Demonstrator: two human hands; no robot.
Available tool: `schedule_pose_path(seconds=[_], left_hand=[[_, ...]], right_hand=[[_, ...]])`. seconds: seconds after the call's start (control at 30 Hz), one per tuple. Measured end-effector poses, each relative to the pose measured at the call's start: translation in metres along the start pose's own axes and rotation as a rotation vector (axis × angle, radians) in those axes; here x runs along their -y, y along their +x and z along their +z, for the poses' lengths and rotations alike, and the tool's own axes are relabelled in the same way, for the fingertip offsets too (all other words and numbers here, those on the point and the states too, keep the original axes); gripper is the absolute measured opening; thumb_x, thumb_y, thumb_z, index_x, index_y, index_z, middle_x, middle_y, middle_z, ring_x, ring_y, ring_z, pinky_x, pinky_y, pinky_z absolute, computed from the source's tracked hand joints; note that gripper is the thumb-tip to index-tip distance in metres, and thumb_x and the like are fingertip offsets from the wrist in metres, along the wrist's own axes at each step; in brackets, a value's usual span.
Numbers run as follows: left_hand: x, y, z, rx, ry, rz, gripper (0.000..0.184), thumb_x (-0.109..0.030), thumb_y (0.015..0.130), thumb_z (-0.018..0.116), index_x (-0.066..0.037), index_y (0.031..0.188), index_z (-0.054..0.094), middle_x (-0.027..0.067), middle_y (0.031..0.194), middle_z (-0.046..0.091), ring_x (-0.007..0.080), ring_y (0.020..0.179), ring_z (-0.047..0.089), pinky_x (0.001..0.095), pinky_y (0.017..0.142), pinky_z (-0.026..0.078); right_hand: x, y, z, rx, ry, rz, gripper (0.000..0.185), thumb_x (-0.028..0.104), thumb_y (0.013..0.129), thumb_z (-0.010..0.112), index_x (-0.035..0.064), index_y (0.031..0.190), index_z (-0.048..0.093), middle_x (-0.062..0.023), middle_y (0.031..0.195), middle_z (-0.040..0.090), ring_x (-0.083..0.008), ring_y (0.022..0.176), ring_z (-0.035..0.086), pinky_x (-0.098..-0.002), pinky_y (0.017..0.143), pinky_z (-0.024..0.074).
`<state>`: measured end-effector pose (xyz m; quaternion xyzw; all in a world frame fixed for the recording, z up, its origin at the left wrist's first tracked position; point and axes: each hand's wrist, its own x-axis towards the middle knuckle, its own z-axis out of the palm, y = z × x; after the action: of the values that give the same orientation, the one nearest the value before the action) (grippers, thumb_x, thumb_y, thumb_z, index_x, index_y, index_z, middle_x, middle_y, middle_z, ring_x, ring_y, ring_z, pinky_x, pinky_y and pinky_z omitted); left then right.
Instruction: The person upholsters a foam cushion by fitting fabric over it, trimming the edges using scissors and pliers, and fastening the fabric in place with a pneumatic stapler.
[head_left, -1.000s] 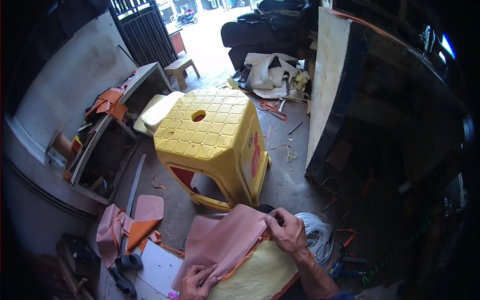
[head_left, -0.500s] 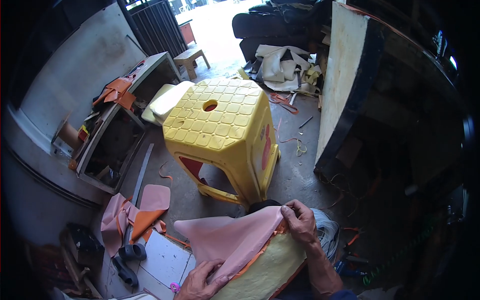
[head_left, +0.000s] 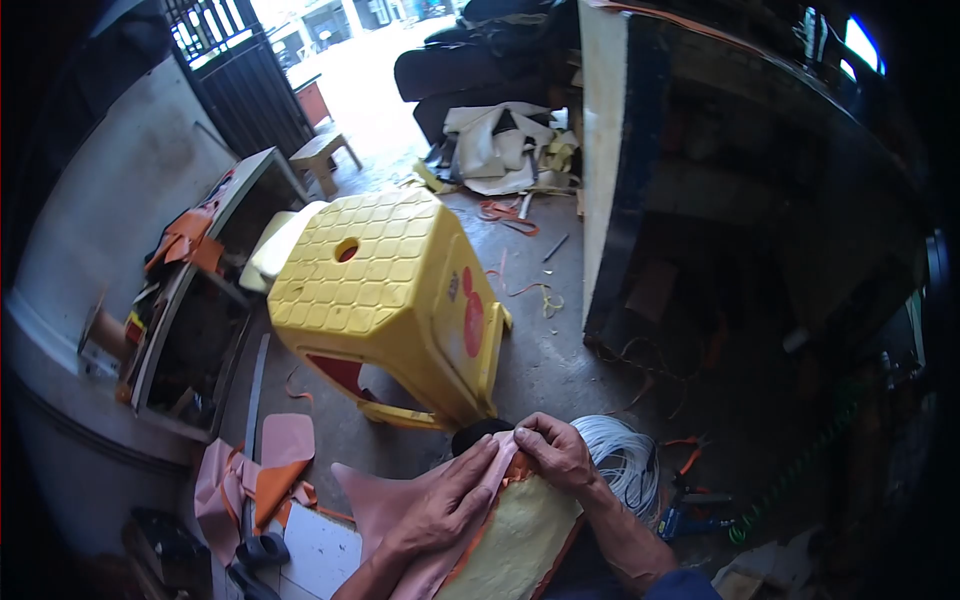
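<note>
A pale yellow foam pad with an orange edge lies at the bottom centre, and pink sheet material covers its left side. My right hand pinches the pink sheet at the pad's upper corner. Beside it, my left hand lies on the sheet along the pad's edge, fingers stretched and close together, their tips near the right hand's fingers. The sheet's left part hangs loose beyond the left wrist.
A yellow plastic stool stands just ahead. Coiled white cord, orange-handled pliers and a blue tool lie at the right. Pink and orange scraps are at the left, near black sandals.
My left hand has moved up and right along the pink sheet, toward my right hand. My right hand still pinches the corner. The camera view has shifted.
</note>
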<state>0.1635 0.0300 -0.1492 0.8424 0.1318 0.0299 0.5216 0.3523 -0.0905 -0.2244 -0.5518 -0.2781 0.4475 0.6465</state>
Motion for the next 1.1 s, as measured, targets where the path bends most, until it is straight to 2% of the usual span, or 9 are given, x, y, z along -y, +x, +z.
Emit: schedule_pose_path(seconds=[0.23, 0.57, 0.63, 0.67, 0.8, 0.93, 1.03, 1.07, 1.1], left_hand=[[-0.007, 0.005, -0.008, 0.067, 0.096, -0.063, 0.064, -0.026, 0.102, 0.054, -0.003, 0.157, 0.033, 0.0198, 0.165, 0.027, 0.0335, 0.154, 0.025, 0.0403, 0.125, 0.02], [0.015, 0.015, -0.007, 0.073, -0.051, -0.146, 0.075, -0.037, 0.098, 0.061, -0.01, 0.161, 0.029, 0.0155, 0.164, 0.032, 0.0288, 0.152, 0.029, 0.0382, 0.124, 0.02], [0.007, 0.021, -0.014, 0.161, -0.281, -0.419, 0.083, -0.038, 0.092, 0.068, -0.016, 0.162, 0.029, 0.0143, 0.162, 0.036, 0.0276, 0.149, 0.033, 0.0373, 0.122, 0.023], [0.01, 0.023, -0.014, 0.128, -0.239, -0.39, 0.085, -0.036, 0.088, 0.071, -0.018, 0.161, 0.032, 0.0135, 0.156, 0.044, 0.0256, 0.143, 0.041, 0.0365, 0.119, 0.029], [-0.007, 0.019, -0.023, 0.019, -0.215, -0.348, 0.078, -0.025, 0.085, 0.072, -0.014, 0.156, 0.042, 0.0192, 0.151, 0.051, 0.0293, 0.139, 0.049, 0.0368, 0.116, 0.036], [-0.04, 0.024, -0.044, -0.204, 0.101, -0.188, 0.08, -0.017, 0.078, 0.076, -0.006, 0.151, 0.047, 0.025, 0.129, 0.067, 0.0237, 0.112, 0.069, 0.035, 0.098, 0.053], [-0.031, 0.028, -0.046, -0.334, 0.046, -0.239, 0.078, -0.013, 0.076, 0.074, -0.004, 0.15, 0.049, 0.0227, 0.128, 0.068, 0.0235, 0.113, 0.069, 0.0358, 0.099, 0.052], [-0.032, 0.027, -0.045, -0.352, -0.13, -0.298, 0.072, -0.009, 0.075, 0.071, -0.002, 0.145, 0.054, 0.0202, 0.126, 0.069, 0.0239, 0.116, 0.066, 0.036, 0.101, 0.05], [-0.031, 0.031, -0.042, -0.343, -0.126, -0.295, 0.072, -0.009, 0.075, 0.071, -0.002, 0.145, 0.054, 0.0202, 0.126, 0.069, 0.0239, 0.116, 0.066, 0.036, 0.101, 0.05]], right_hand=[[-0.007, 0.005, 0.001, -0.004, 0.13, -0.08, 0.024, 0.021, 0.106, 0.057, -0.0012, 0.108, 0.065, -0.0009, 0.091, 0.066, -0.0055, 0.085, 0.058, -0.024, 0.077, 0.0505], [-0.016, 0.019, 0.001, 0.033, 0.043, 0.038, 0.021, 0.019, 0.106, 0.056, -0.0007, 0.107, 0.064, 0.0005, 0.094, 0.064, -0.0048, 0.086, 0.057, -0.0226, 0.078, 0.0499], [-0.014, 0.02, 0.001, 0.027, 0.045, 0.058, 0.021, 0.019, 0.106, 0.057, -0.0007, 0.107, 0.064, 0.0002, 0.094, 0.064, -0.005, 0.086, 0.058, -0.023, 0.078, 0.0501], [-0.012, 0.02, 0.001, 0.035, 0.065, 0.057, 0.021, 0.019, 0.106, 0.057, -0.0008, 0.107, 0.065, -0.0001, 0.094, 0.065, -0.0052, 0.086, 0.058, -0.0233, 0.079, 0.0502], [0.002, 0.027, 0.014, 0.061, 0.216, -0.009, 0.02, 0.018, 0.104, 0.06, -0.001, 0.106, 0.066, -0.0013, 0.096, 0.067, -0.0062, 0.087, 0.059, -0.0233, 0.08, 0.05], [0.029, 0.064, 0.027, 0.143, 0.174, -0.131, 0.021, 0.02, 0.102, 0.063, 0.0001, 0.104, 0.069, -0.0001, 0.092, 0.068, -0.0052, 0.083, 0.059, -0.0222, 0.073, 0.0493], [0.024, 0.084, 0.037, 0.211, 0.26, -0.14, 0.022, 0.021, 0.103, 0.062, -0.0005, 0.104, 0.068, 0.0006, 0.085, 0.066, -0.0045, 0.078, 0.059, -0.0229, 0.068, 0.0485], [0.021, 0.084, 0.038, 0.231, 0.282, -0.217, 0.022, 0.021, 0.103, 0.063, 0.0001, 0.102, 0.067, 0.0024, 0.08, 0.064, -0.0036, 0.073, 0.059, -0.0229, 0.062, 0.0475], [0.02, 0.08, 0.037, 0.237, 0.199, -0.265, 0.023, 0.022, 0.102, 0.064, -0.0005, 0.105, 0.067, -0.0022, 0.083, 0.069, -0.0081, 0.075, 0.064, -0.0263, 0.065, 0.0517]])
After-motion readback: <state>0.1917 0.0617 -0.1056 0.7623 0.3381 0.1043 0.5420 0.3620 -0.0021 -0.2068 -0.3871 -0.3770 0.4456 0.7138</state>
